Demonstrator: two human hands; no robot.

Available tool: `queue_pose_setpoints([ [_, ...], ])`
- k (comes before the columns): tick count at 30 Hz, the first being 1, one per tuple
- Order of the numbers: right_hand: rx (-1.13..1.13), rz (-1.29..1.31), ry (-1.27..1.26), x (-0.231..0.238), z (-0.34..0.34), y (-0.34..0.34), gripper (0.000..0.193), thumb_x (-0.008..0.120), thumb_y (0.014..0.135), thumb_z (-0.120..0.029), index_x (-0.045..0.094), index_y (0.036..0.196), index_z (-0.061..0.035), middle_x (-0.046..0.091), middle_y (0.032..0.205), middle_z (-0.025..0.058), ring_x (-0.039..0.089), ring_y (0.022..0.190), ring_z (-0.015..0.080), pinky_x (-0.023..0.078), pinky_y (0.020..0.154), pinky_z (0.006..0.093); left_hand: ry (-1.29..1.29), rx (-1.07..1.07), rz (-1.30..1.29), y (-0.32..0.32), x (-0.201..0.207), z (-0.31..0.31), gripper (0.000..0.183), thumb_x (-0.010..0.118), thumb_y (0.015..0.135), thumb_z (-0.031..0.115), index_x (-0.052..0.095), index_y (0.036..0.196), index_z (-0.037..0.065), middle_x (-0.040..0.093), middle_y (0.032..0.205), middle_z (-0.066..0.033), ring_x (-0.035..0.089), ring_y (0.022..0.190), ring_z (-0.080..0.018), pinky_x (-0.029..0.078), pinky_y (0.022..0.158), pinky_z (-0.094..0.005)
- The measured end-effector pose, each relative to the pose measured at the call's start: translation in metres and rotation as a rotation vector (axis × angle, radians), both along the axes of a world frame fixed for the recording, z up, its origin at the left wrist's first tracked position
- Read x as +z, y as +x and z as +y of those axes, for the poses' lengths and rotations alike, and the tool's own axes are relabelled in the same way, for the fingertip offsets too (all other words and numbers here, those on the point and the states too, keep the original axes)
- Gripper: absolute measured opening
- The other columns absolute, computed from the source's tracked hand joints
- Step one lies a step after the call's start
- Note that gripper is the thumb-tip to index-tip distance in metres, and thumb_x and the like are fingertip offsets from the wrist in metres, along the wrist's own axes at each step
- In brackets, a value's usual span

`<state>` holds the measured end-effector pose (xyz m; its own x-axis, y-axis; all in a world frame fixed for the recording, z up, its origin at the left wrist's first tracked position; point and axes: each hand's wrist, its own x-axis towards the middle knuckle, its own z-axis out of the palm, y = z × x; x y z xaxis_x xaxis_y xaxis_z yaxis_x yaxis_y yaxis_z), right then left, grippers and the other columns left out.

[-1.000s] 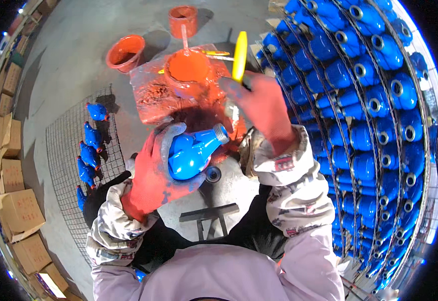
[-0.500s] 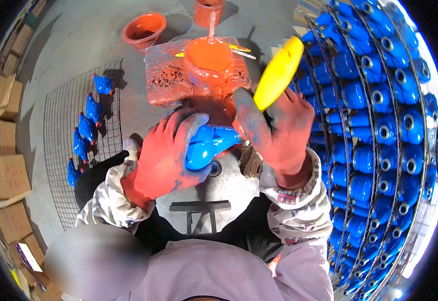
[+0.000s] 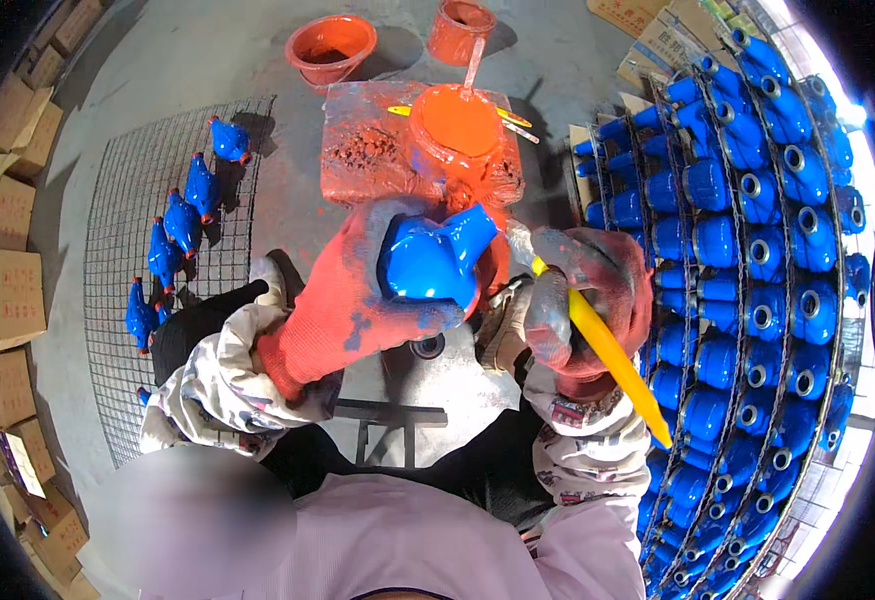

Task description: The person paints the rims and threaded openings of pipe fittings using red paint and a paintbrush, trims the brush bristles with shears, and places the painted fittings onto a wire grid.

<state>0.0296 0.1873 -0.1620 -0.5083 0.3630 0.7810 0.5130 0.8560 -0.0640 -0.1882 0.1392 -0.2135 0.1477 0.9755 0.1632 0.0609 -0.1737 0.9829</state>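
My left hand [image 3: 352, 285], in a red and grey glove, grips a glossy blue bottle-shaped piece [image 3: 427, 262] from the left, its narrow neck tilted up to the right. In my right hand [image 3: 597, 290], also gloved and closed, is a paintbrush [image 3: 619, 368]; its yellow handle slants down to the right. The brush's head end points at the blue piece's neck; whether it touches cannot be made out. Just beyond both hands stands a pot of orange-red paint [image 3: 457, 122], with a stick leaning in it, on a paint-smeared board [image 3: 352, 190].
Several blue pieces with red tips [image 3: 185, 222] lie on a wire mesh [image 3: 107, 330] at left. A wire rack [image 3: 742, 290] packed with blue pieces rises close by my right arm. Two red buckets [image 3: 331, 50] stand beyond the board. Cardboard boxes [image 3: 7, 300] line the far left.
The brush handle has swung from pointing up and away to pointing down toward me, its head end now near the neck. My left hand has turned the blue piece, its neck tilting further upward.
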Motion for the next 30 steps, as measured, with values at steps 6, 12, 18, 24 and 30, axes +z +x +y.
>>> queue_pose_setpoints([
  [6,0.192,0.805,-0.689,-0.008,-0.002,-0.009,0.032,0.057,0.092,-0.026,0.056,0.106,0.0028,0.061,0.097,0.0121,0.059,0.076,0.0176,0.050,0.066,0.0298,-0.441,-0.187,-0.592,0.004,0.042,-0.001,0.065,0.072,0.081,0.016,0.040,0.135,0.002,0.056,0.120,-0.0125,0.059,0.105,-0.0215,0.051,0.089,-0.0345],
  [12,0.324,1.053,-0.819,0.001,0.011,-0.004,0.035,0.052,0.095,-0.023,0.052,0.118,0.0043,0.062,0.104,0.0145,0.065,0.080,0.0215,0.054,0.074,0.0336,-0.594,-0.193,-0.811,0.014,0.035,0.000,0.083,0.073,0.071,0.028,0.038,0.140,-0.002,0.057,0.128,-0.0190,0.059,0.115,-0.0321,0.045,0.102,-0.0449],
  [18,0.679,1.518,-1.387,0.018,0.008,-0.003,0.044,0.050,0.091,-0.028,0.052,0.122,0.0038,0.061,0.110,0.0180,0.064,0.088,0.0259,0.051,0.085,0.0397,-0.683,-0.531,-1.196,0.024,0.027,-0.013,0.110,0.072,0.064,0.072,0.034,0.141,0.003,0.049,0.132,-0.0201,0.049,0.122,-0.0376,0.040,0.102,-0.0594],
  [24,0.660,1.498,-1.405,0.014,0.011,0.004,0.032,0.048,0.094,-0.024,0.055,0.113,0.0000,0.061,0.108,0.0198,0.063,0.094,0.0254,0.057,0.078,0.0393,-0.737,-0.607,-1.282,0.029,0.049,-0.019,0.108,0.084,0.057,0.061,0.038,0.138,0.006,0.046,0.136,-0.0156,0.048,0.123,-0.0368,0.040,0.104,-0.0562],
  [30,0.347,0.967,-0.874,0.046,0.002,0.020,0.023,0.041,0.096,-0.017,0.055,0.096,0.0006,0.058,0.103,0.0175,0.063,0.084,0.0209,0.055,0.078,0.0361,-0.639,-0.417,-0.702,0.018,0.049,-0.012,0.113,0.090,0.053,0.049,0.035,0.138,-0.001,0.050,0.130,-0.0222,0.056,0.114,-0.0363,0.042,0.104,-0.0495],
])
